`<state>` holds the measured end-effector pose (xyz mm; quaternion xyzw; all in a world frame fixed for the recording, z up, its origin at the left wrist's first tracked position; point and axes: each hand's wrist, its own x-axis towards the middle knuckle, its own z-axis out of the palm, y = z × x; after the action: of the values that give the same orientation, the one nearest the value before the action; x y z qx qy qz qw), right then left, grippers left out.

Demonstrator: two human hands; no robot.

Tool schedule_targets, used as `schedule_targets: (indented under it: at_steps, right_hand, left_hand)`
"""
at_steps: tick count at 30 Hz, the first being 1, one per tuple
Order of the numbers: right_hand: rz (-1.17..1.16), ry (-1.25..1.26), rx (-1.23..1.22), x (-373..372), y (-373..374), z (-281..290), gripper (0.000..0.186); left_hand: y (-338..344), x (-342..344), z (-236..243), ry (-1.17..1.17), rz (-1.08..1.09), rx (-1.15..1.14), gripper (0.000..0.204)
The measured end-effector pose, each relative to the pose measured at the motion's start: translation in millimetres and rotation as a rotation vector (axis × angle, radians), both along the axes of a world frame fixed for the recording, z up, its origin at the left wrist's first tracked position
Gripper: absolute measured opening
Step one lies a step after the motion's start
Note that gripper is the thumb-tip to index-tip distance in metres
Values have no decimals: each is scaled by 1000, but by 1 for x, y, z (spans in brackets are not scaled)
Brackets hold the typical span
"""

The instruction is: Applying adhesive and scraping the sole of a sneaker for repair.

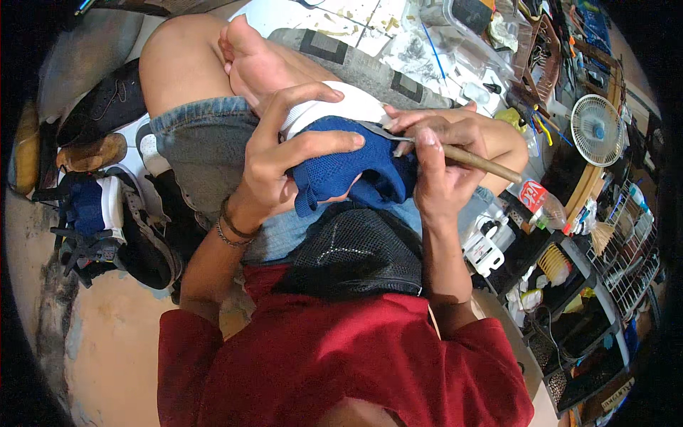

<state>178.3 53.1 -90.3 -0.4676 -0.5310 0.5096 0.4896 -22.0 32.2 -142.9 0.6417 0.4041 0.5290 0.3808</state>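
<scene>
A blue knit shoe with a white sole is tilted over my lap, sole side away from me. My left hand grips it from the left, the fingers spread across the sole and the upper. In my right hand is a tool with a brown wooden handle and a thin metal blade. The blade lies along the seam where the upper meets the sole; its exact tip is hard to make out. My right fingertips also rest by the shoe's edge.
Another blue and white shoe sits among dark shoes at left. Black mesh covers my lap. To the right are a plastic bottle, a small fan and a wire rack. Grey fabric lies beyond my legs.
</scene>
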Motion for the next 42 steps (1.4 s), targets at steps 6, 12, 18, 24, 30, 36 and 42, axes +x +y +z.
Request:
schedule_targets:
  at_steps: [6,12,18,24,30,36,42]
  right_hand:
    - [71,3,71,-4,2,0,13]
    - [56,-163,54,-3,4,0,15]
    - [-31,12,-17,-3,0,-1,13]
    - [30,-113,-35,-10,3,8,15]
    - [-47,1,-24,-6,2,-1,15]
    - [44,-61,-18,-7,2,5,15]
    - [83,-61,57,8,0,-6,14]
  left_hand:
    - [1,-1,4,-1,-1,9,47]
    - [-1,0,4,-15,1,-17,49]
    - [-1,-2,0,23,-10,5,47]
    - [0,-1,2,22,-3,-2,48]
    - [-2,-1,1,6,-16,-10,49]
    - [-2,-2,1,3,-12,-17,49]
    - [-5,-2,-1,-10,-24,-20,48]
